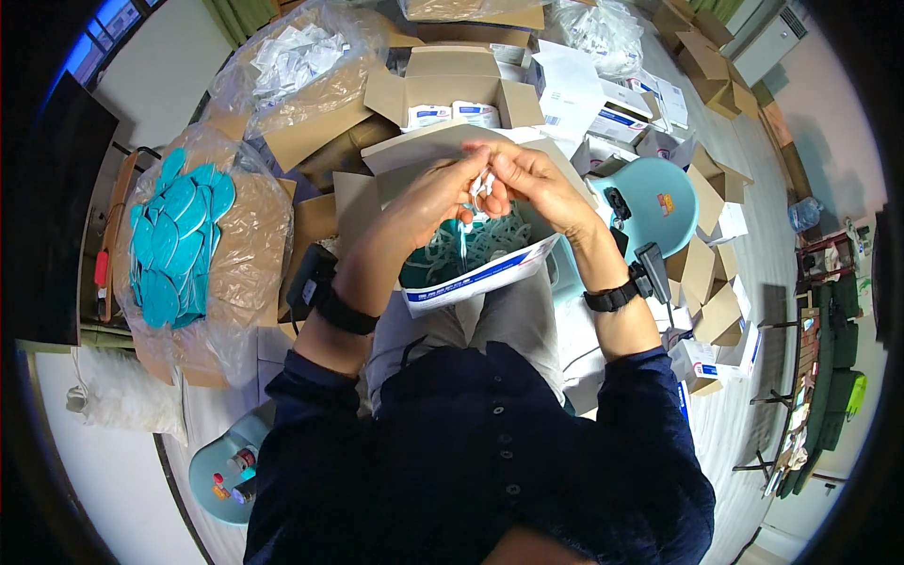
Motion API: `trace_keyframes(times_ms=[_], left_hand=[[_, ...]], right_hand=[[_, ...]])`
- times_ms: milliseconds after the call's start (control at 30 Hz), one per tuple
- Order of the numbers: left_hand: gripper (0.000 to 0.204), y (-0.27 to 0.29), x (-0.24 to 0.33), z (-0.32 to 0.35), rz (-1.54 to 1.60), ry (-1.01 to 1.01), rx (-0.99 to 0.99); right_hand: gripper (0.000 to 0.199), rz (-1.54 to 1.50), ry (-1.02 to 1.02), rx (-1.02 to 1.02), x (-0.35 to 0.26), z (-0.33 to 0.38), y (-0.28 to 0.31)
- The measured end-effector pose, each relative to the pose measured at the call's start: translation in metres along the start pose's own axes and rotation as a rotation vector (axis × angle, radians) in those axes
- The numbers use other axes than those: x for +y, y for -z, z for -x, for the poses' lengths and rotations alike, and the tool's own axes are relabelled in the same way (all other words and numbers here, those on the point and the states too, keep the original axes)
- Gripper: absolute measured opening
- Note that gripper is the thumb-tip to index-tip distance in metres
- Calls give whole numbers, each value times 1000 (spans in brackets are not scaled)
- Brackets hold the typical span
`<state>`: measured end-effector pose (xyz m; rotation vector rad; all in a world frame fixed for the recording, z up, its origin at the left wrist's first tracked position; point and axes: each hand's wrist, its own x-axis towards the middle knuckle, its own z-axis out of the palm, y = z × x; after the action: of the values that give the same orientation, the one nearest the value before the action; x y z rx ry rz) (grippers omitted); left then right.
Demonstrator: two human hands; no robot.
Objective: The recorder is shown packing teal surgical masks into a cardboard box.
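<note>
- Person sat with both hands raised together over an open white-and-blue box point(476, 278) on the lap.
- Left hand point(443, 193): grip pinched together on a small white item point(481, 185); fingers curled round it.
- Right hand point(527, 179): grip also pinched on the same white item, fingertips touching the left hand's.
- The white item was held between both hands, just above the box; too small to tell its exact kind.
- The box held a tangle of pale, stringy pieces point(485, 237).
- Dark bands on both wrists.
- To the person's left: a clear bag of teal oval pieces point(174, 240) in a cardboard carton.
- Ahead: an open cardboard box point(452, 85) with white packets inside.
- To the right: a light-blue stool point(659, 202), with small folded cartons point(702, 273) just beside it.
</note>
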<state>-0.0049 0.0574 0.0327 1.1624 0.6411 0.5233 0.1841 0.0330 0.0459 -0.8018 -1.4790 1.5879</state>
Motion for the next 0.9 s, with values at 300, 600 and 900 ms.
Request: trace_keyframes(times_ms=[300,600,900], left_hand=[[44,-9,11,17,-5,25,45],[50,-19,22,14,68,34,75],[24,-44,-11,6,-92,-221,238]], right_hand=[[30,504,148,156,-9,2,10],[17,308,86,294,-6,2,7],[14,407,-8,362,-1,19,9]])
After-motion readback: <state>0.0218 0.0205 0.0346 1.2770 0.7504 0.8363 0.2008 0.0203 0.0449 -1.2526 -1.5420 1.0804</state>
